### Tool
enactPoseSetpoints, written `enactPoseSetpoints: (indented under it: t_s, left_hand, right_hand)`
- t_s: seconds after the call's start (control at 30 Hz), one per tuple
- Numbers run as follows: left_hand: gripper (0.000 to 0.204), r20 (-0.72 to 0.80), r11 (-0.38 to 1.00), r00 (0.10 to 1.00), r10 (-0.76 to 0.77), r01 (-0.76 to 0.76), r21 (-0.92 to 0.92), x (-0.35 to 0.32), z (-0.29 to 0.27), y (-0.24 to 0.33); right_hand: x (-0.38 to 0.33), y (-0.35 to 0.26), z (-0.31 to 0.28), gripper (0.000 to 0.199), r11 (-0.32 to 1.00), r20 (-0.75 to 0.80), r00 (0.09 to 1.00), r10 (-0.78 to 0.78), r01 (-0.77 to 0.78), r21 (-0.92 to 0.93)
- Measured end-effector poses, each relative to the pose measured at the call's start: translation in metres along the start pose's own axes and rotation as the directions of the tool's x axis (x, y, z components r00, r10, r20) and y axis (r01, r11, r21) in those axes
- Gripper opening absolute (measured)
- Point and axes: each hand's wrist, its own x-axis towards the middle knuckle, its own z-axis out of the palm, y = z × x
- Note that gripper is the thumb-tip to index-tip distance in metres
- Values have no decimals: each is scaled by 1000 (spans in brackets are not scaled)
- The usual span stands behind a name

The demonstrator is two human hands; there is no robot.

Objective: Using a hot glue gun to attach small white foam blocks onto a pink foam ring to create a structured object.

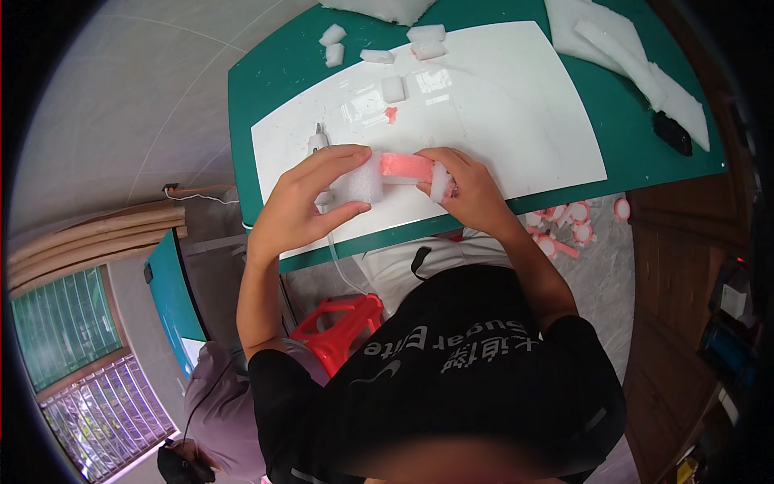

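My left hand point(302, 198) is closed around a white foam block point(367, 181), fingers on top and thumb below. A pink strip point(407, 166) runs from that block to a smaller white foam piece point(440, 184). My right hand point(476, 194) pinches this smaller piece and the strip's right end. Both hands are just above the white board point(516, 121), near its front edge. Beyond my left hand lies a white glue gun point(318, 140), partly hidden, its nozzle pointing away from me. One white foam block point(393, 88) and a pink scrap point(391, 114) rest farther back on the board.
Several foam pieces point(377, 56) lie along the back of the green table point(270, 77). Foam sheets point(617, 48) and a black object point(672, 132) are at the right. Pink-and-white rings point(580, 214) lie on the floor. A red stool point(343, 327) and another person point(230, 411) are at left.
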Motion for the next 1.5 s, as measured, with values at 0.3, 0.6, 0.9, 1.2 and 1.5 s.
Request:
enactPoseSetpoints:
  t_s: [0.3, 0.6, 0.9, 1.2, 1.5]
  left_hand:
    - [61, 44, 999, 999, -27, 25, 37, -5, 3, -2]
    - [63, 49, 995, 998, 49, -54, 89, -1, 1, -9]
    - [63, 76, 999, 997, -19, 16, 48, -2, 1, -10]
    - [64, 85, 999, 996, -5, 1, 54, -1, 1, -9]
    - [64, 87, 995, 996, -2, -7, 98, -2, 0, -8]
  right_hand:
    - [0, 3, 1, 41, 999, 14, 1000, -26, 27, -20]
    - [0, 1, 1, 54, 998, 36, 998, 60, -62, 34]
    - [0, 1, 0, 42, 1000, 19, 1000, 18, -18, -12]
    - [1, 2, 0, 42, 999, 7, 1000, -19, 19, -34]
    - [0, -1, 0, 50, 997, 52, 996, 75, -77, 25]
